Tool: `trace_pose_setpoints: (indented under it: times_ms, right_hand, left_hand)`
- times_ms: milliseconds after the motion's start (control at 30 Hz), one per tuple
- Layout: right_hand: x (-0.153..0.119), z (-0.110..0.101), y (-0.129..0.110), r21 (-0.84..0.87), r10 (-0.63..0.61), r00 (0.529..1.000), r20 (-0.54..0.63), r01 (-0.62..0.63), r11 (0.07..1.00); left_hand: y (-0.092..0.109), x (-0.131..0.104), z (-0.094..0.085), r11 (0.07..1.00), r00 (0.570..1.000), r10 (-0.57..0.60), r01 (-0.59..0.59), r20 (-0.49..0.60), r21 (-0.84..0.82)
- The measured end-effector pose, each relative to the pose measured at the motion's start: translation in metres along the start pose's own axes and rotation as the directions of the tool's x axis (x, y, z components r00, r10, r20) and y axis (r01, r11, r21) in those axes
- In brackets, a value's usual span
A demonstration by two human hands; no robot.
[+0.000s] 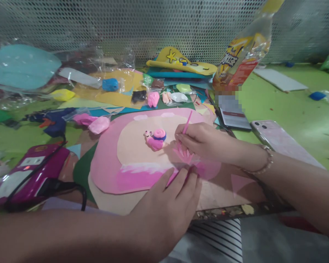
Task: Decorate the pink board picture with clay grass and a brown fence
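My right hand grips a thin pink clay modelling tool, its upper end pointing up and away. Below these fingers is a pink fan-shaped piece, partly hidden by the hand. My left hand lies with fingers stretched out over the near edge of the pink and cream paper sheet, close beneath the right hand. On the cream middle of the sheet sits a small clay snail with a pink body and a pink and blue shell. A brighter pink band with feathered white edges covers the sheet's near part.
Several wrapped clay lumps, including a pink one, lie behind the sheet. A magenta power strip with cables is at left. A bottle, a lit phone and a pink-backed phone are at right. Perforated metal stands behind.
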State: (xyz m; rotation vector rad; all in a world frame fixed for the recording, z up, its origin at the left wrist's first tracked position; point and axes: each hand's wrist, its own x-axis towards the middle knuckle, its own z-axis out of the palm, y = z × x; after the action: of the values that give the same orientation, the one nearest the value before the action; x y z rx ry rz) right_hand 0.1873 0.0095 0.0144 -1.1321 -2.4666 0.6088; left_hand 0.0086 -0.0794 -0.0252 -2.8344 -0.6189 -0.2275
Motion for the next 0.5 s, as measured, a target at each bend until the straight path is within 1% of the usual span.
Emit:
trace_pose_setpoints:
  times_ms: [200, 367, 500]
  right_hand:
    - [0.0006, -0.001, -0.0005, -0.005, 0.018, 0.999, 0.036, -0.018, 1.0]
    - [0.0011, 0.0014, -0.0008, 0.021, -0.016, 1.0, 0.005, 0.016, 1.0]
    - [0.0009, 0.001, -0.0009, 0.04, -0.027, 1.0, 0.004, 0.026, 0.999]
  left_hand:
    - [0.001, -0.0008, 0.0, 1.0, 1.0, 0.001, -0.001, 0.002, 0.005]
    - [0.0008, -0.0007, -0.0002, 1.0, 1.0, 0.008, -0.008, 0.025, 0.004]
    - [0.0002, -0.0004, -0.0009, 1.0, 1.0, 0.009, -0.009, 0.012, 0.005]
